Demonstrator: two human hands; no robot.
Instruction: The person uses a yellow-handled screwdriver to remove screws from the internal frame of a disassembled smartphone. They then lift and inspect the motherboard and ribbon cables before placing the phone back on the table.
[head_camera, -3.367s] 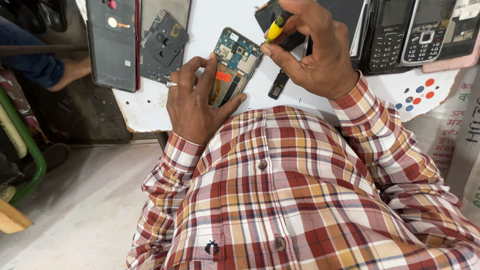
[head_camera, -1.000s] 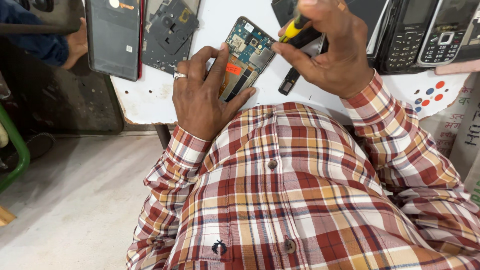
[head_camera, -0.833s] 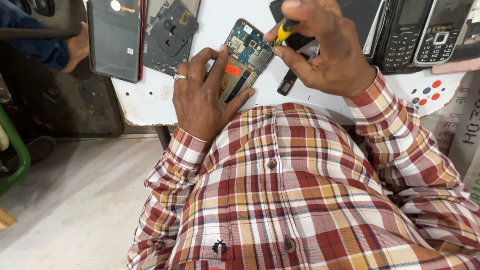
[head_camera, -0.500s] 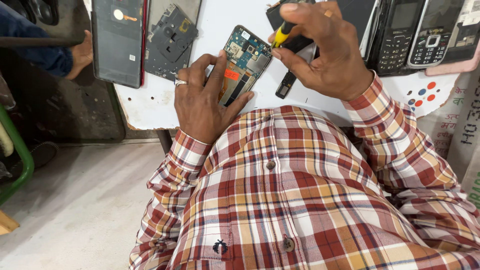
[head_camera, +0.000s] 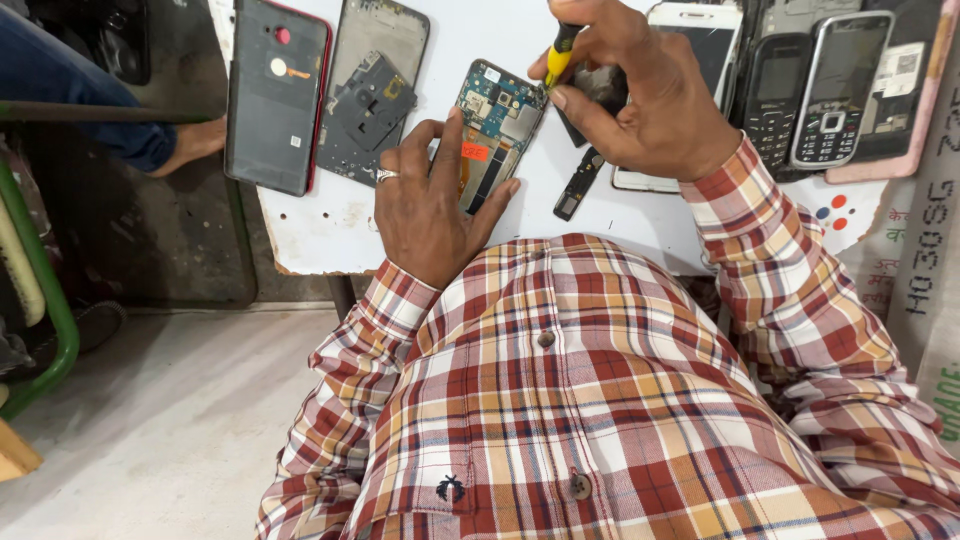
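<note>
White bench (head_camera: 330, 235) strewn with phone parts. Left hand (head_camera: 425, 205) clamped on opened phone (head_camera: 497, 125) at bench centre, circuit board up, thumb along its left edge. Right hand (head_camera: 640, 95) at 2 o'clock from it, closed around yellow-handled screwdriver (head_camera: 558, 58), tip at phone's upper right corner. Dark back cover (head_camera: 275, 95) at 9 o'clock; keypad phones (head_camera: 810, 90) at 3 o'clock.
</note>
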